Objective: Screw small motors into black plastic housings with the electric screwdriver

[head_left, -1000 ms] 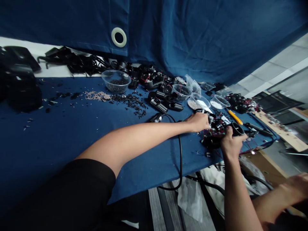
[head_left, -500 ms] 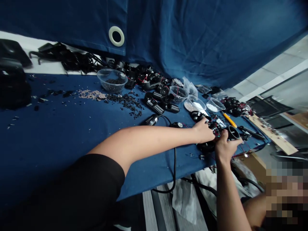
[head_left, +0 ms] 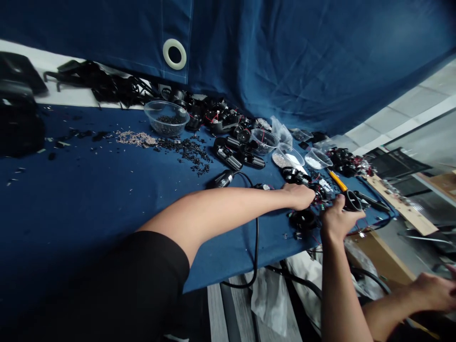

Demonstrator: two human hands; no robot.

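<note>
My left hand [head_left: 299, 195] reaches across the table with its fingers curled down by a cluster of small black parts with wires [head_left: 321, 192]. What its fingertips pinch, if anything, is hidden. My right hand [head_left: 338, 219] is wrapped round a black cylindrical housing [head_left: 352, 201], its open round end tilted up and its thumb along the near side. Just below my left hand lies a round black part [head_left: 303, 219]. Other round black parts [head_left: 295, 175] sit behind it. A yellow-handled tool [head_left: 337, 181] rests beyond the housing.
Clear plastic bowls [head_left: 166, 118] with small parts stand along the back, near loose screws [head_left: 135, 138] and black pieces [head_left: 188, 152]. A black cable [head_left: 257, 247] hangs over the front edge. At lower right is another person's hand [head_left: 432, 290]. A blue curtain [head_left: 221, 57] hangs behind.
My right hand has shifted slightly right and down with the housing. My left hand has drawn back a little from it, its fingers now curled lower.
</note>
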